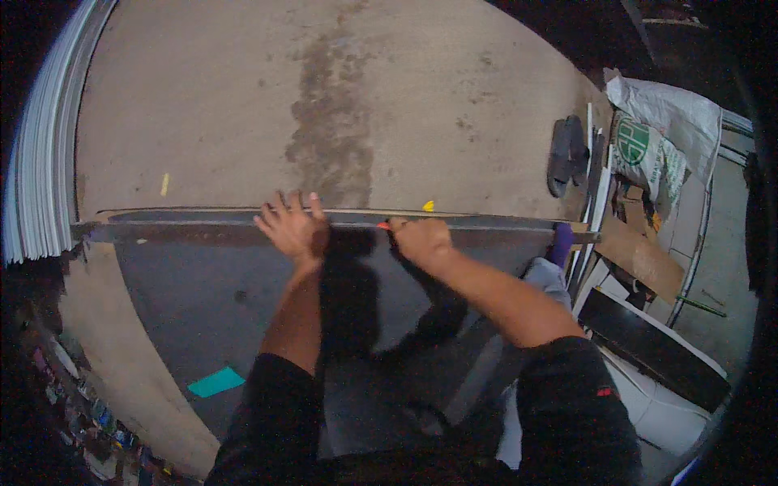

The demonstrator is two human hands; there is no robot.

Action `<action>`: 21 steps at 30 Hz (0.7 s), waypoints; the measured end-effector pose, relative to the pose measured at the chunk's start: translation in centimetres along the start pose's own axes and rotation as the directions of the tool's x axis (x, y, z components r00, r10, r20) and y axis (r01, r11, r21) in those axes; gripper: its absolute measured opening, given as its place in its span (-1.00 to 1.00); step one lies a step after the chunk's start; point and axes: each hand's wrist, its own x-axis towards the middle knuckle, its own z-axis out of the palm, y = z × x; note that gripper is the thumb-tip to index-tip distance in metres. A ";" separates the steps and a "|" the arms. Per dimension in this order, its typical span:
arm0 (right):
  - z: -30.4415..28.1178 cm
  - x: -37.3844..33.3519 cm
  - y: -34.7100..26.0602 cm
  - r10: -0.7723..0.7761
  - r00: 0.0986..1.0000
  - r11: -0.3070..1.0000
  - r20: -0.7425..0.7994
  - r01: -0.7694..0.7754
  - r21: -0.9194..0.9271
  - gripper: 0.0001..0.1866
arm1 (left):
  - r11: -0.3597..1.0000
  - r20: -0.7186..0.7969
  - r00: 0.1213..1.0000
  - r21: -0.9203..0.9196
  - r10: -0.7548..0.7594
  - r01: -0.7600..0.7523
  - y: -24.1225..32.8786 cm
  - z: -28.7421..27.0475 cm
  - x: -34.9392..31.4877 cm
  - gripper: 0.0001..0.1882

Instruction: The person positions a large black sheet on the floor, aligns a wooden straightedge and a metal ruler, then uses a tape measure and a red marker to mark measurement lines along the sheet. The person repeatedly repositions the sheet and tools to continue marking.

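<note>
A long dark straight bar (486, 229) lies crosswise over a dark grey sheet (203, 283) on the floor. My left hand (296, 231) rests flat on the bar with fingers spread, their tips reaching past its far edge. To the right, my right hand (423, 240) is closed at the bar around a small tool (384, 226). Only a red-orange bit of that tool shows, so its kind is hidden. A strip of the sheet shows beyond the bar. My shadow falls over the sheet's middle.
A stack of pale panels (40, 162) stands at the left. Dark slippers (567, 155) lie at the right, near white sacks (664, 130), cardboard (640, 255) and long white strips (598, 202). A teal piece (216, 382) lies on the sheet; a yellow scrap (429, 206) lies beyond the bar.
</note>
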 end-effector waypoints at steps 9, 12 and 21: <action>3.3 1.6 1.1 -0.091 0.991 0.980 -0.098 0.107 0.167 -0.71 | 0.988 0.074 0.995 0.139 0.061 -0.071 0.3 0.3 0.0 -0.57; 4.8 2.8 1.2 -0.070 0.993 0.978 -0.091 0.087 0.189 -0.73 | 0.990 0.076 0.995 0.115 0.071 -0.079 -0.1 0.9 -0.3 -0.58; 6.1 2.5 1.9 -0.097 0.921 0.962 -0.376 0.183 0.201 -0.90 | 0.984 0.085 0.993 0.154 0.076 -0.089 0.3 1.4 -0.5 -0.59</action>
